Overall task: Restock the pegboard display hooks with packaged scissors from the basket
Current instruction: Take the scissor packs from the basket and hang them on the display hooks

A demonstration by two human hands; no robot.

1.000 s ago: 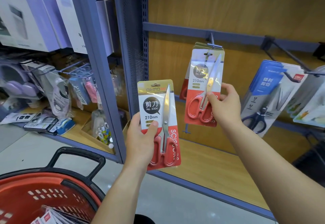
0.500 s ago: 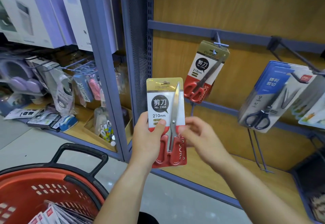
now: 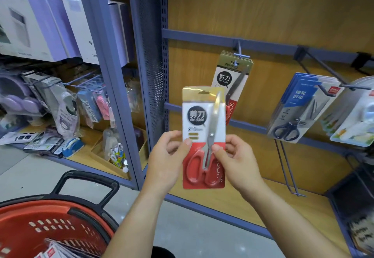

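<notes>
Both hands on one scissors pack, held upright in front of the hook

Left hand (image 3: 168, 156) and right hand (image 3: 234, 160) pinch the scissors pack (image 3: 203, 134) at its edges, thumbs in front, below the hook (image 3: 239, 52); basket (image 3: 60, 223) sits lower left.

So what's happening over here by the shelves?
A person is restocking a shop display. Their left hand and right hand pinch one pack of red-handled scissors by its side edges, upright, short of the hook. A matching pack already hangs there. The held one is not yet hung. More packs lie in the red basket at lower left.
</notes>
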